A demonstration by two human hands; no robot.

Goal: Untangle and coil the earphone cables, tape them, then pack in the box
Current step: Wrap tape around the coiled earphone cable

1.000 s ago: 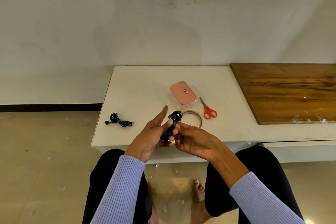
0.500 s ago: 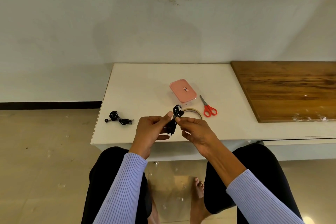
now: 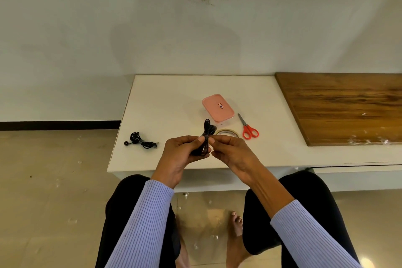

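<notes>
Well to the left of the hands, a second earphone bundle (image 3: 141, 141) lies near the left edge of the white table (image 3: 174, 98). The left hand (image 3: 182, 154) is curled around the lower part of the coiled black earphone cable (image 3: 204, 137), which stands roughly upright above the table's near edge. The right hand (image 3: 231, 152) pinches the coil's middle between thumb and forefinger. Just beyond the right hand lies the tape roll (image 3: 227, 132), partly hidden. Beyond that sits the closed pink box (image 3: 218, 107). The red-handled scissors (image 3: 248, 127) lie to the right.
</notes>
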